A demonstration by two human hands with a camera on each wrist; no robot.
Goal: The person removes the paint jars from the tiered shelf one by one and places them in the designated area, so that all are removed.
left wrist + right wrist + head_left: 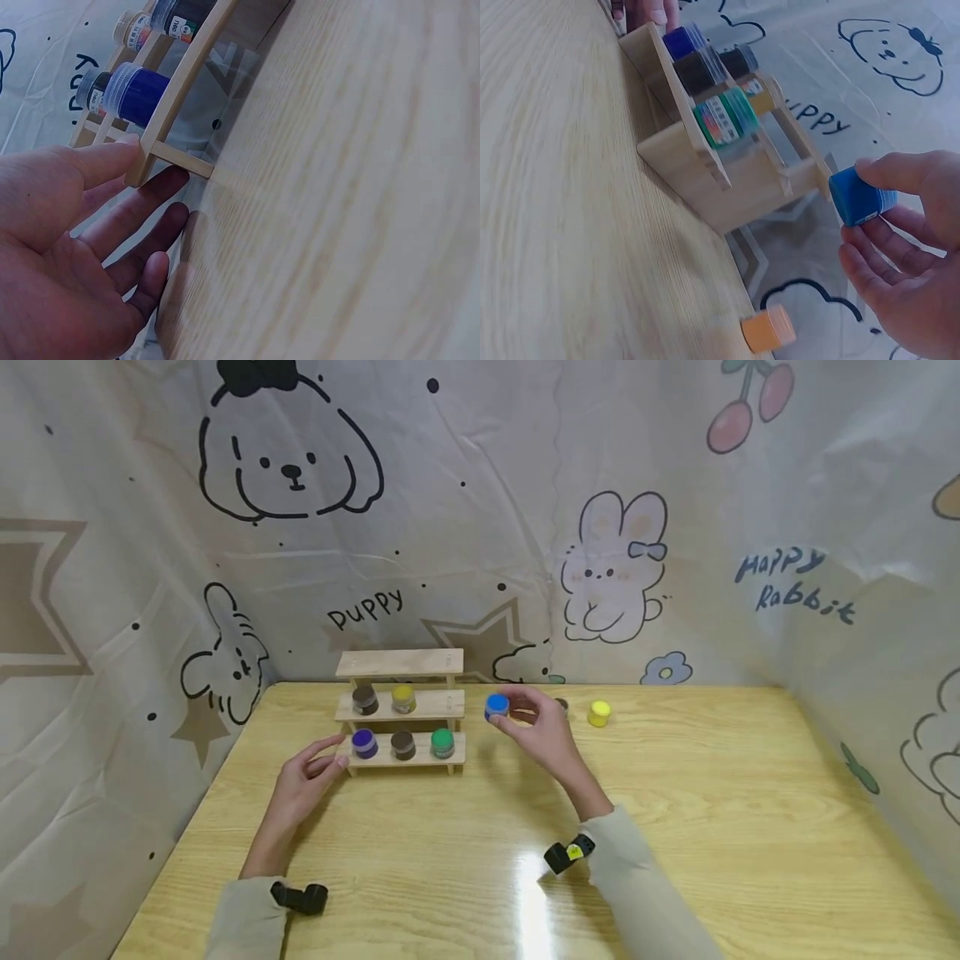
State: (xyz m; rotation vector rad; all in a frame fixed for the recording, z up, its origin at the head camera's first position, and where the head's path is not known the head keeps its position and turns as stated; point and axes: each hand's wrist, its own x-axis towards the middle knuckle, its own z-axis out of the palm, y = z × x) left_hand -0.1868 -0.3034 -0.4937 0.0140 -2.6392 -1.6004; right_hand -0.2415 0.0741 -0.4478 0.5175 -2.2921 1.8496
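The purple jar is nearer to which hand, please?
Left: the left hand is at the left end of the rack, beside the purple jar; the right hand holds a blue jar beyond the rack's right end.

blue jar [497, 707]; held aloft, just right of three-tiered wooden rack [400, 662]; rack upright

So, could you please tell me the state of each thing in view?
Rack, standing
Blue jar, lidded, held
Purple jar, lidded, upright
Lower dark jar, lidded, upright
Green jar, lidded, upright
Upper dark jar, lidded, upright
Racked yellow jar, lidded, upright
Loose yellow jar, standing, lid unclear
Orange jar, lidded, upright
Left hand, touching the rack's left end
Right hand, pinching the blue jar
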